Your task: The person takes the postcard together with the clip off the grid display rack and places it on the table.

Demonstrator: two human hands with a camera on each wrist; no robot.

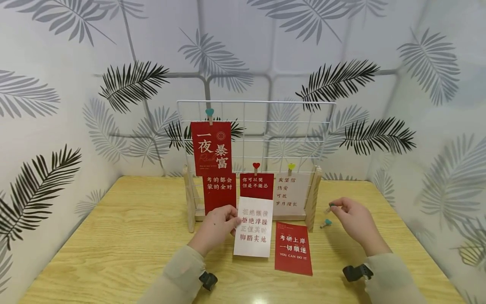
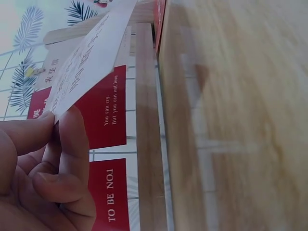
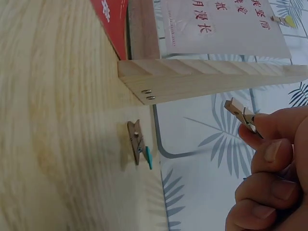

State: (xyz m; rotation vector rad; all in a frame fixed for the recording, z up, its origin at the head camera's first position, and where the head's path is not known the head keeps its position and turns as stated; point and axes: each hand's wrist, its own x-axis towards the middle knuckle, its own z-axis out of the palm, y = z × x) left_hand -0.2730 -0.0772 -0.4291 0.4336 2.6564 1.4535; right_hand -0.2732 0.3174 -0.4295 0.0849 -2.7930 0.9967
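My left hand (image 1: 217, 227) pinches a white card (image 1: 253, 228) with printed characters by its left edge, thumb and finger at the margin in the left wrist view. The card is held up in front of a wire grid rack (image 1: 258, 121) on wooden feet. My right hand (image 1: 354, 221) pinches a small wooden clothespin (image 3: 239, 112) between thumb and index finger, right of the rack. Another clothespin (image 3: 136, 142) with a teal heart lies on the table just below that hand. A red card (image 1: 293, 249) lies flat between the hands.
Clipped on the rack are a large red card (image 1: 211, 148) under a teal heart clothespin (image 1: 210, 113), a smaller red card (image 1: 257, 185) and a white card (image 1: 291, 192). Another red card (image 1: 219, 194) hangs at lower left. A wooden foot (image 1: 313, 198) stands near my right hand.
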